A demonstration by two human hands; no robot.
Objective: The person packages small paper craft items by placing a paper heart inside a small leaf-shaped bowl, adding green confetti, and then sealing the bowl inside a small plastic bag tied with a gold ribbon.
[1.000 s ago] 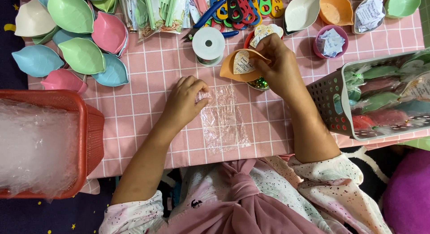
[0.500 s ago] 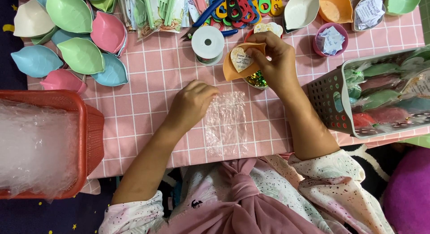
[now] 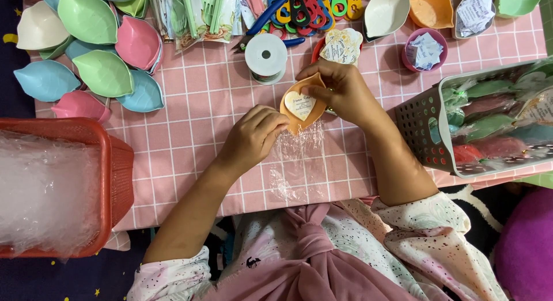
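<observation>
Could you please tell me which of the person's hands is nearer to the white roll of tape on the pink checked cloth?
The right hand. It holds the orange leaf-shaped dish just right of and below the white roll of tape. The left hand sits lower, on the clear plastic bag, farther from the roll.

We see a clear plastic bag [image 3: 296, 163] lying crinkled on the pink checked cloth, its top edge pinched by the left hand [image 3: 253, 137]. A cream heart-shaped label [image 3: 300, 105] sits inside the orange leaf dish [image 3: 294, 124] held by the right hand [image 3: 343, 91]. More heart labels [image 3: 341, 45] are stacked just above it. White paper slips [image 3: 426, 50] fill a small pink cup, another white slip [image 3: 475, 12] lies in a bowl at the top. Wrapped packets [image 3: 495, 122] fill the grey basket on the right; clear sachets [image 3: 199, 13] lie at top centre.
</observation>
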